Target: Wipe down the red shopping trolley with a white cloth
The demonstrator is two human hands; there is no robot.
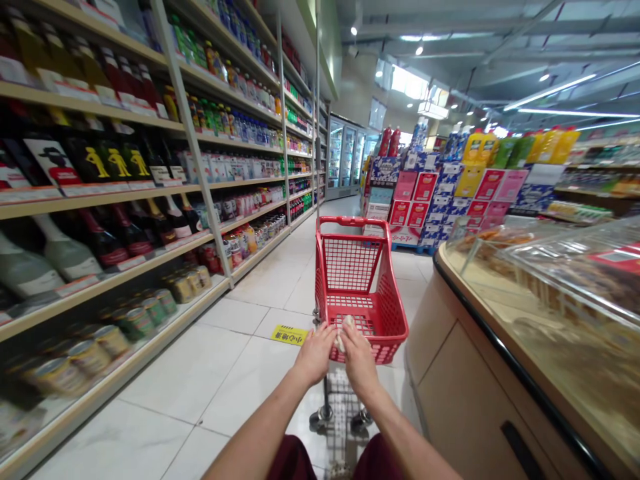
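A red plastic shopping cart (393, 300) stands directly ahead on dark-wheeled legs; its raised handle bar is at the far end. The part of its mesh basket in view has nothing in it. My left hand (318, 351) lies with bent fingers over the near left corner of the basket rim. Beside it, my right hand (358, 353) presses a crumpled white cloth or tissue (348, 322) against the near rim. The cloth pokes out past the right fingertips and between both hands. My palms and the undersides of the fingers are hidden.
Shelves of bottles and cans (240, 120) line the left side. A counter (450, 360) with clear-covered food stands close on the right. Stacked drink boxes (415, 200) rise beyond the cart. A yellow floor sticker (290, 334) lies on white tiles (215, 370).
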